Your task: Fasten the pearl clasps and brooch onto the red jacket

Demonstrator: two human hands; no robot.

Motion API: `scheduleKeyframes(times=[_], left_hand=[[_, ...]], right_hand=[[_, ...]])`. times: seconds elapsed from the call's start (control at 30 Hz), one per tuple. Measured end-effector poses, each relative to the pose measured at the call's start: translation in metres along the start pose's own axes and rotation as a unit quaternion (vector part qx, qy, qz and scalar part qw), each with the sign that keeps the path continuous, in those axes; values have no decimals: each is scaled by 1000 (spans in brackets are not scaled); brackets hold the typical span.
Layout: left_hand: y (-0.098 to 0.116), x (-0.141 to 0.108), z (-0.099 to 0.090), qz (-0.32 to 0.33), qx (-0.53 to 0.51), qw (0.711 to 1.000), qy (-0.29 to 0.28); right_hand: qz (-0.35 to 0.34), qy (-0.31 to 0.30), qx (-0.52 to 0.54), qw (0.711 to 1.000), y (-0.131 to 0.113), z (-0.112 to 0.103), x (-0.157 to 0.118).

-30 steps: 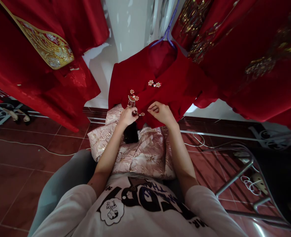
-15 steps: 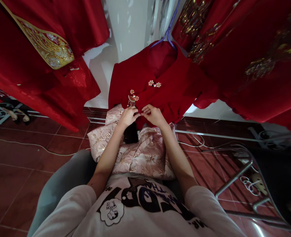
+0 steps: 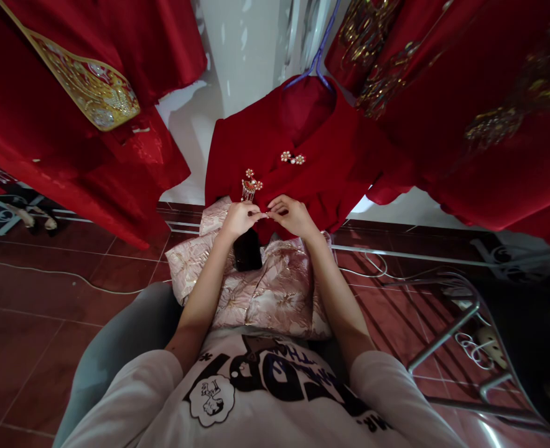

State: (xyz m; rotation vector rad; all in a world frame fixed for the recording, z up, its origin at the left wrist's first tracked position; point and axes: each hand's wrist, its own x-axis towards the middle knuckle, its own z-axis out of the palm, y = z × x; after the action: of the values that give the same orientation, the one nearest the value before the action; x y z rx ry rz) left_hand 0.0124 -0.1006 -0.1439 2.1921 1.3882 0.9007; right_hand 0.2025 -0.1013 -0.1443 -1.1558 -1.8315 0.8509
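Near the bottom edge: white printed T-shirt (image 3: 261, 398), grey chair arm (image 3: 116, 348) at lower left, both forearms running up toward mid-frame. Beyond the chest, pink-and-gold brocade fabric (image 3: 265, 286) bunched on the lap, with a dark object (image 3: 247, 250) on it, too dim to identify.

Compared with a second ago: right hand (image 3: 293, 216) drawn in leftward, now meeting left hand (image 3: 240, 218); then apart, with a small gold clasp showing between them. Half a second ago already joined; almost no shift since.

Now fingertips of both hands pinched together at one spot, just left of frame centre, on the lower front edge of the red jacket (image 3: 303, 143). Grip of each hand closed on a small clasp (image 3: 266, 215), mostly covered by fingers; only a glint visible, so exact hold hard to make out. Tasselled gold brooch (image 3: 250, 185) just above the left hand, not touching. Pearl flower fastening (image 3: 292, 158) higher, above the right hand, well clear.

Further up: jacket hanging from a blue hanger (image 3: 319, 62), hook cut off by the top edge. Red embroidered garments at upper left (image 3: 69, 93) and upper right (image 3: 466, 93), both cropped by the frame. Metal rack (image 3: 461, 323) at lower right, partly out of view.
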Motion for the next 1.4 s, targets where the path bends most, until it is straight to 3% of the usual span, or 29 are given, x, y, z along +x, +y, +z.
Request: scheduleKeyframes(times=[0.33,0.47,0.63,0.8,0.93,1.13,1.2,1.3,1.4], left_hand=[[-4,0,6,-27,-193,981,-26],[2,6,11,-129,-328,936,5],[5,21,9,-189,-449,867,104],[4,37,6,-204,-468,852,115],[8,41,4,-208,-492,836,124],[16,40,9,-202,-487,831,174],[19,43,11,-216,-482,836,152],[29,52,11,-198,-427,880,72],[43,62,5,-65,-286,953,73]], right_hand=[[-13,2,-15,1000,-5,-10,-2],[-20,6,2,1000,-8,-30,-6],[0,-71,34,997,-15,-59,-15],[7,-122,26,992,-22,-66,-21],[9,-125,28,992,-25,-65,-21],[15,-136,37,990,-31,-67,-23],[22,-143,34,989,-33,-69,-24],[47,-176,26,983,-31,-74,-25],[80,-211,15,974,-27,-79,-26]])
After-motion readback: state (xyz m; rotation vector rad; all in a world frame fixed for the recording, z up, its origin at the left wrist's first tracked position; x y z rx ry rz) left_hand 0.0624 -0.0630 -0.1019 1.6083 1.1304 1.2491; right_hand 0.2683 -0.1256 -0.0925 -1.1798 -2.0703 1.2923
